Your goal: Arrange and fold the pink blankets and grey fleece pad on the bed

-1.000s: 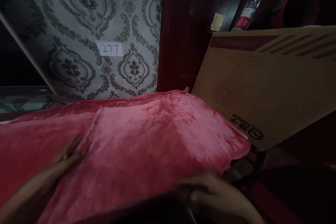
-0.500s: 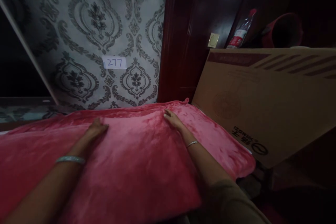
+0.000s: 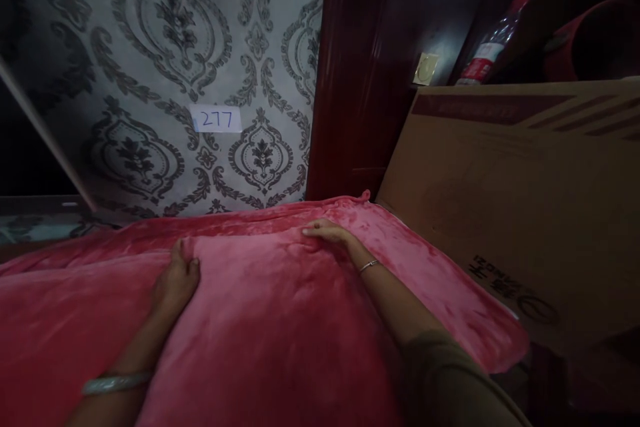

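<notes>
A plush pink-red blanket (image 3: 270, 307) spreads across the lower part of the view, with a folded layer lying over another layer. My left hand (image 3: 176, 277), below a pale green bangle, is closed on the upper edge of the folded layer, thumb and fingers around the cloth. Farther right along that same edge, my right hand (image 3: 327, 232) pinches the fabric, a thin silver bracelet at its wrist. The fingertips of both hands are partly hidden by the cloth.
A large cardboard box (image 3: 470, 193) stands to the right, with a red-capped plastic bottle (image 3: 487, 57) and a red round container (image 3: 565, 47) behind its top edge. Patterned wallpaper (image 3: 255, 87) and a dark red wooden panel (image 3: 360, 93) rise behind the blanket. A dark screen (image 3: 30, 147) is at left.
My left hand has turned more upright and closed on the blanket edge. My right hand has shifted slightly left and down in view. The camera view has moved closer.
</notes>
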Motion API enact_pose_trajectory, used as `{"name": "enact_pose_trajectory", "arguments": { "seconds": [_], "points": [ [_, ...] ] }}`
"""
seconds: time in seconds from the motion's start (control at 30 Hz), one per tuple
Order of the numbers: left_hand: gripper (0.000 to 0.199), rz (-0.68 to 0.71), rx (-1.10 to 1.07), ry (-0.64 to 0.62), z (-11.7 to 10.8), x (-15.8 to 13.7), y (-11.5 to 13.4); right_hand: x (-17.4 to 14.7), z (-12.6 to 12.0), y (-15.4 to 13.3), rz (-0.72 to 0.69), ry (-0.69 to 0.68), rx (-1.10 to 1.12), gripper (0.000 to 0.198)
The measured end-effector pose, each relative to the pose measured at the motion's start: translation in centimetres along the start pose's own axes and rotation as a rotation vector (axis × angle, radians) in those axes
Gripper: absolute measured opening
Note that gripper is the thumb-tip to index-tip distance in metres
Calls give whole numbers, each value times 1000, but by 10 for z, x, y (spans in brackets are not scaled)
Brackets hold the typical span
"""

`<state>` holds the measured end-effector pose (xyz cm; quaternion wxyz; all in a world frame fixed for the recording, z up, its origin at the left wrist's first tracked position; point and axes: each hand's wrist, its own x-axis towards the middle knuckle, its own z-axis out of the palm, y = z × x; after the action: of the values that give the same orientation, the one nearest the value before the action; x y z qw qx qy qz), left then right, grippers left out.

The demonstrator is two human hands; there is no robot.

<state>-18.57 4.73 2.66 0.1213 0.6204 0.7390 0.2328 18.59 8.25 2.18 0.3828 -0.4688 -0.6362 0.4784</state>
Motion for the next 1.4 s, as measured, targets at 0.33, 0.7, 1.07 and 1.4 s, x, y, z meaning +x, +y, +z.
{"name": "enact_pose_trajectory", "arguments": {
  "seconds": [0.33,0.7,1.07,1.4],
  "points": [
    [70,-12,56,0,5,3,-4,5,-13,28,-40,324,-654,40],
    [65,159,-243,140,14,12,-21,1,-12,1,-94,437,-822,29],
    [70,20,-67,31,6,12,-17,-30,-6,11,185,604,-601,31],
    [72,18,-120,39,2,10,-10,-110,31,32,143,503,-393,31]
  ]
}}
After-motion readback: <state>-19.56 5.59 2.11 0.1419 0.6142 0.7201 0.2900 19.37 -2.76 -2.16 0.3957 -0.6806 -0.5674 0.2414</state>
